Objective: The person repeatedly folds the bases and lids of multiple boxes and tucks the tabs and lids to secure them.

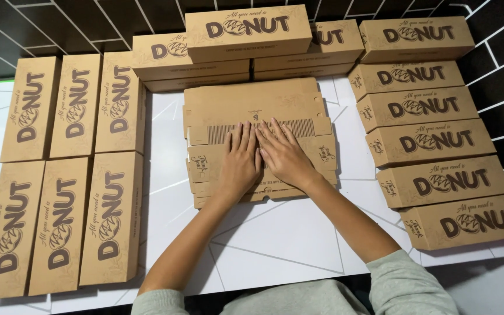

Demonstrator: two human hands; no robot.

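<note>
Flat box blanks (252,105), stacked: pressed level under left hand (239,160) and right hand (284,156), both spread flat, nothing gripped. Assembled boxes (71,175) ranked alongside.

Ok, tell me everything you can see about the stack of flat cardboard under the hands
The stack of flat cardboard is a pile of unfolded brown box blanks, lying on the white table in the middle, between rows of assembled brown boxes. The sheets look like plain kraft card with flaps, fold lines, side notches and dark printing. They are slightly fanned, with lower edges stepping out toward the person. The left hand and right hand lie flat on top, side by side, palms down, fingers spread.
</note>
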